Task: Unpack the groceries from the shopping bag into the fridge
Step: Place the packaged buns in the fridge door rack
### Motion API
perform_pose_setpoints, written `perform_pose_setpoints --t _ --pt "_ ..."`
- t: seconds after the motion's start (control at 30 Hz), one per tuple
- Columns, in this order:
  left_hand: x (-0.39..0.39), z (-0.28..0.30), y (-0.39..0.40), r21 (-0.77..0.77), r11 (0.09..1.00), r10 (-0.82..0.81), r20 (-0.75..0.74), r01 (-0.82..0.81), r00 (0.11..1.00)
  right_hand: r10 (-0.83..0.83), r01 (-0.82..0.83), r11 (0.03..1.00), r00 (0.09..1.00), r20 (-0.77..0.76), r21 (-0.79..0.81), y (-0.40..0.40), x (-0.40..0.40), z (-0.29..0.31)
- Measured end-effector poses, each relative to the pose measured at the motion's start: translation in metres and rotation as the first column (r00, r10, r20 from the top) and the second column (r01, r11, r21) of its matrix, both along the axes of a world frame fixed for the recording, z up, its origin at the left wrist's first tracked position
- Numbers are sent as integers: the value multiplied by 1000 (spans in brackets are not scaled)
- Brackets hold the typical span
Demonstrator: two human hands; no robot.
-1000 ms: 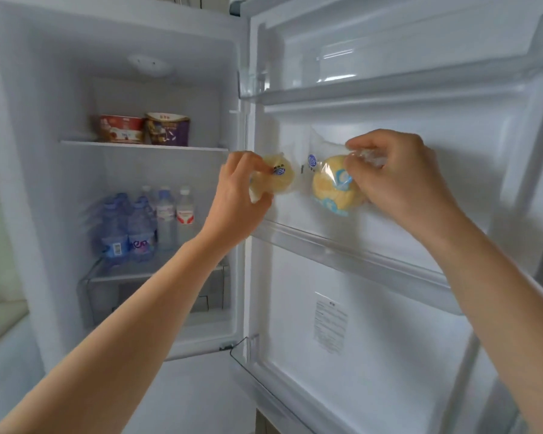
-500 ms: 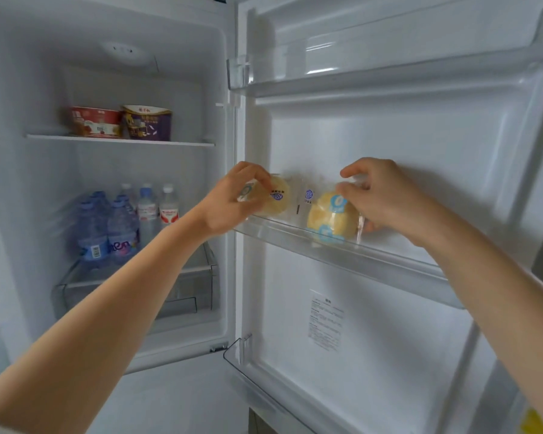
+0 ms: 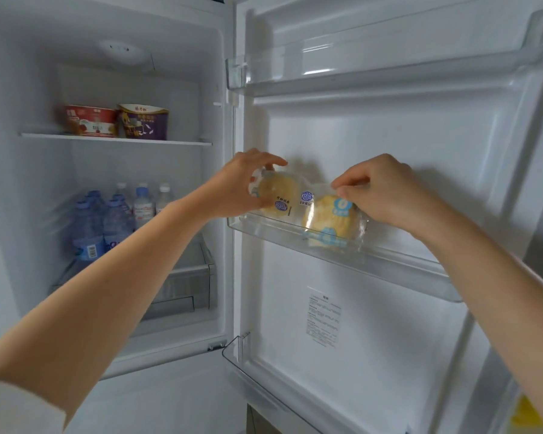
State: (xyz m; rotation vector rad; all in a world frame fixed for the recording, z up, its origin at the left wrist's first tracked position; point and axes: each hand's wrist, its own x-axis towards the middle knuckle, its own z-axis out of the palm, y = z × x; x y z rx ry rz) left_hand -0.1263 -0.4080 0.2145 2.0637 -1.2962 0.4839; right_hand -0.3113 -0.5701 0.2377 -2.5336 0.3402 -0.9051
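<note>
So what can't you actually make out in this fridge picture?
Head view only:
- Shopping bag: not in view at all.
- Print on the two wrapped buns, left and right: too small to read.
- Left bun's side: covered by the left hand.
- Back water bottles: hidden behind the front ones.
- Door sticker: text too small.
- Yellow thing: cut off by the bottom right edge.

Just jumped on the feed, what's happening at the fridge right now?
A person is loading two wrapped pastries into the middle door shelf of the open fridge. The left hand grips the paler pastry at the shelf's near end, and the right hand pinches the top of the wrapper of the yellow pastry, which sits in the shelf. Neither is released yet. Inside, two instant noodle bowls sit on the upper shelf and water bottles stand below.
</note>
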Motion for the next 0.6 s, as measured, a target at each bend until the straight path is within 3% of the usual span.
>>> perform_pose_setpoints --t 0.17,0.33,0.53,0.6 --pt "6 -4 5 119 992 -9 -175 30 985 -26 28 996 999 18 -86 -3 -2 -5" --pt "-3 -4 11 196 978 91 -66 -76 994 10 -25 988 995 -102 -151 -5 1 -13" --pt "-31 -17 22 -37 992 121 37 -119 992 24 -3 959 997 70 -285 5 -13 -19" --pt "-47 -24 26 -135 987 89 20 -85 996 55 -16 966 988 144 -259 13 -21 -21"
